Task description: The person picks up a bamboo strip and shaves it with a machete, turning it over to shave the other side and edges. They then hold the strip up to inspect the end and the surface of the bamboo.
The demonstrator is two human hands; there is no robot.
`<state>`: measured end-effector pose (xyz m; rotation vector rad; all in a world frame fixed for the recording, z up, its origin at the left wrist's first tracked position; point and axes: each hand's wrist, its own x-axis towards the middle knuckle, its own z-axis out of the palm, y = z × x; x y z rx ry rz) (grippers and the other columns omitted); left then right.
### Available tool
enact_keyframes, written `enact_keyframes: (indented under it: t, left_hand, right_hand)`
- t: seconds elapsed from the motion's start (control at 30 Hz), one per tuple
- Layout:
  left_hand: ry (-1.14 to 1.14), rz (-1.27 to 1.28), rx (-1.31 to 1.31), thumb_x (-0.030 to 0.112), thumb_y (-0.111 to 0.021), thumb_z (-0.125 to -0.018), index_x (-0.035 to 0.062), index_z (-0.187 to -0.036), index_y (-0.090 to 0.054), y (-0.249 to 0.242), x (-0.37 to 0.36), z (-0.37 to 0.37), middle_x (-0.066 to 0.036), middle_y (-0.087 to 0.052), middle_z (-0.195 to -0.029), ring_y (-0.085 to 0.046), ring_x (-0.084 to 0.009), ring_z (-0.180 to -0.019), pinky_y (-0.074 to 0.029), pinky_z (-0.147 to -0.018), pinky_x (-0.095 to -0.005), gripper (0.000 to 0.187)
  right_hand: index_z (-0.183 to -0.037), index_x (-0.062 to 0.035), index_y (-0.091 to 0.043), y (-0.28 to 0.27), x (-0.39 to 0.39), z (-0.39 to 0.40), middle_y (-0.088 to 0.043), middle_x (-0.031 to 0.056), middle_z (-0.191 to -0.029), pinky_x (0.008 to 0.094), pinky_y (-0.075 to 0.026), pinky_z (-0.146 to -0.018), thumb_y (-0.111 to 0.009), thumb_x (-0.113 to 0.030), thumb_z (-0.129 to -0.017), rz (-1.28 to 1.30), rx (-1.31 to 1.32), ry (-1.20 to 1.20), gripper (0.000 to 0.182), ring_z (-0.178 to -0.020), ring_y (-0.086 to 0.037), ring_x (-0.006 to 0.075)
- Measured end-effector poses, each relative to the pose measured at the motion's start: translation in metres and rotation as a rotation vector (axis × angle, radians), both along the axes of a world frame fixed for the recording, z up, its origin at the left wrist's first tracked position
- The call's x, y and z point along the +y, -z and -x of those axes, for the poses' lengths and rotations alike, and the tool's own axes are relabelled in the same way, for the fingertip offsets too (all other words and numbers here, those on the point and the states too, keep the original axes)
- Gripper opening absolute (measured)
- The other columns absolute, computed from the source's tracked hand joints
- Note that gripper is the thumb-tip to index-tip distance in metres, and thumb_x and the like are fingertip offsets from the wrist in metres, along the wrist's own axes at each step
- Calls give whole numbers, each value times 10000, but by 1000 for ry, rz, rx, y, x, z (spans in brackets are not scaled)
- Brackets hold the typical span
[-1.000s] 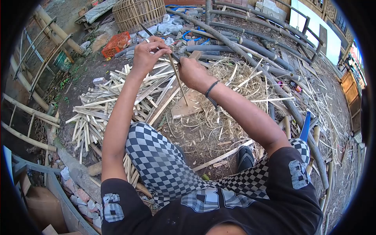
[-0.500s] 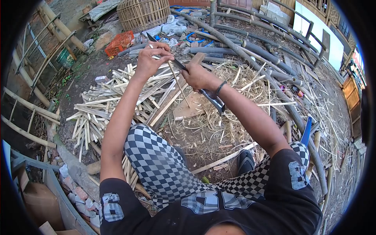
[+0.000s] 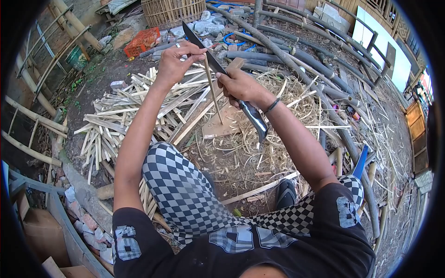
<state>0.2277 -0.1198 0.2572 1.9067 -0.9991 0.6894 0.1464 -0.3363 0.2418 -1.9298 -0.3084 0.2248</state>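
My left hand (image 3: 175, 66) pinches the top of a thin bamboo stick (image 3: 213, 92) between thumb and fingers. The stick slants down, its lower end at a flat wooden board (image 3: 214, 130) on the ground. In my closed right hand (image 3: 246, 87) is a large knife (image 3: 196, 39) with a long dark blade pointing up and away. Its glossy curved handle (image 3: 255, 121) sticks out below my fist. The blade crosses right beside the stick's top, close to my left fingertips. Behind my right knuckles shows the end of a wooden piece (image 3: 236, 64).
Split bamboo strips (image 3: 116, 111) lie heaped at the left, with curly shavings (image 3: 282, 97) at the right. Long poles (image 3: 301, 69) run diagonally beyond them. An orange crate (image 3: 142, 42) and a woven bamboo basket (image 3: 172, 13) stand at the back. A blue-handled tool (image 3: 360, 162) is by my right knee.
The knife has tilted more upright, its tip higher, and more of the blade's flat shows. My left hand still pinches the stick's top. The whole view has shifted slightly.
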Motion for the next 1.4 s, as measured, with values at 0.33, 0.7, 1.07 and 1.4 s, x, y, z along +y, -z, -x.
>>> enact_keyframes:
  t: [0.33,0.7,1.07,1.4]
  left_hand:
    - [-14,-71,-190,183,-861,-736,96,-929,-805,-10,-26,24,-20,-715,-890,-684,-172,-789,-532,-726,-312,219]
    - [-61,-62,-172,113,-840,-762,67,-918,-794,-10,-21,27,-35,-712,-929,-681,-140,-875,-536,-799,-297,168]
    - [-25,-61,-180,164,-865,-723,80,-884,-784,-9,-24,20,-28,-713,-914,-691,-181,-827,-529,-750,-325,198]
    - [-48,-58,-274,70,-836,-742,66,-893,-792,-7,-22,19,-46,-698,-924,-676,-164,-834,-529,-771,-310,158]
  right_hand:
    - [-826,55,-535,-4,3,4,-577,92,-570,389,-504,-428,-429,-258,-1045,87,-180,64,396,-413,-603,222]
    - [-893,67,-557,12,12,4,-602,171,-607,416,-526,-481,-445,-252,-1037,148,-241,114,367,-474,-635,280]
    - [-964,64,-650,23,5,7,-667,318,-842,568,-517,-770,-506,-218,-994,631,-657,355,318,-852,-662,489]
    - [-799,6,-547,9,5,17,-522,74,-538,349,-441,-374,-456,-292,-1051,-26,-141,119,400,-374,-534,168]
